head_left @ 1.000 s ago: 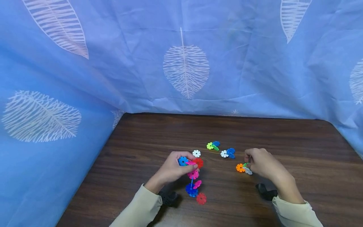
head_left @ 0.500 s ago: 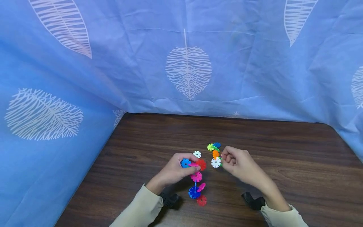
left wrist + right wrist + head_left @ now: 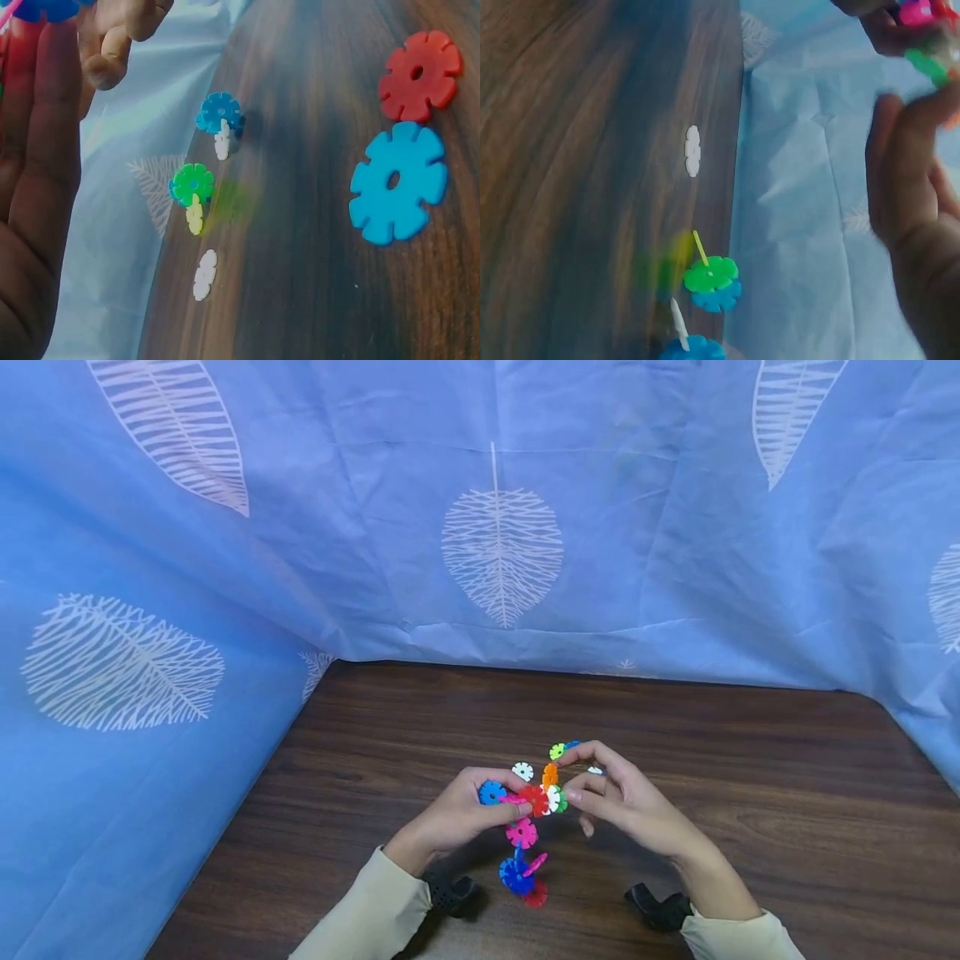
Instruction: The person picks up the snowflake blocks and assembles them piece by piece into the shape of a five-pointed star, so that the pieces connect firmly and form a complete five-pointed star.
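Observation:
My left hand (image 3: pixel 457 806) pinches a chain of interlocking plastic discs with notched, flower-like edges. A red disc (image 3: pixel 534 800) sits by the left thumb, a blue disc (image 3: pixel 491 792) near the palm. Below hang a pink disc (image 3: pixel 522 833) and dark blue discs (image 3: pixel 516 878). My right hand (image 3: pixel 637 802) holds a small cluster with thumb and index finger: an orange disc (image 3: pixel 550 774), a white disc (image 3: pixel 553 798) and a green disc (image 3: pixel 563 802). That cluster meets the red disc, which partly covers the white one. In the right wrist view, the green disc (image 3: pixel 928 67) shows beyond the fingertips.
On the brown table (image 3: pixel 375 743) lie a single white disc (image 3: pixel 522 771), a yellow-green-blue cluster (image 3: pixel 193 187) and a blue-and-white cluster (image 3: pixel 220 116). A red disc (image 3: pixel 420 75) and a light blue disc (image 3: pixel 397 184) appear nearer. Blue leaf-patterned cloth (image 3: pixel 375 568) hangs behind and left.
My right hand has lifted the orange, white and green cluster from the table's right side and carried it left to the chain. My left hand stays nearly in place with the chain.

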